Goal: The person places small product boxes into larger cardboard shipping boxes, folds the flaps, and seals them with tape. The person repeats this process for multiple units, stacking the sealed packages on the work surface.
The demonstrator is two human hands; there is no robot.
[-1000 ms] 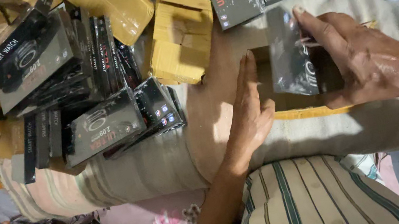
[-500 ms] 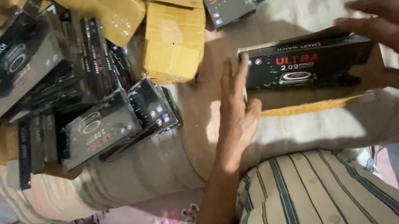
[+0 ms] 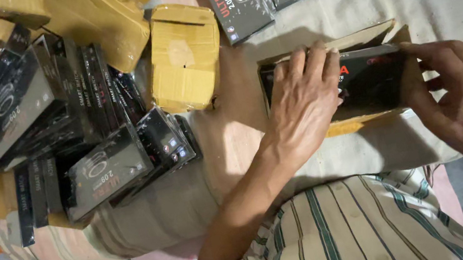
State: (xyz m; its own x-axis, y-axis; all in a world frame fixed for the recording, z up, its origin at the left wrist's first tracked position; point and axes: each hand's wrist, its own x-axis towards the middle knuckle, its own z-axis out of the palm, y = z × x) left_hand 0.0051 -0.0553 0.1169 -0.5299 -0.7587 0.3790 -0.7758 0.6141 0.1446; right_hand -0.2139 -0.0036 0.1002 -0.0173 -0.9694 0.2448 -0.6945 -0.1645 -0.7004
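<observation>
Bedding-top: both hands apparently flat on black box (image 3: 372,83).

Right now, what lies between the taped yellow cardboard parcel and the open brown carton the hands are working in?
Only bare beige cloth, as the head view shows, between the parcel and carton.

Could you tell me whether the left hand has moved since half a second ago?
Yes. The left hand moved right, from beside the black box onto its left end.
</observation>
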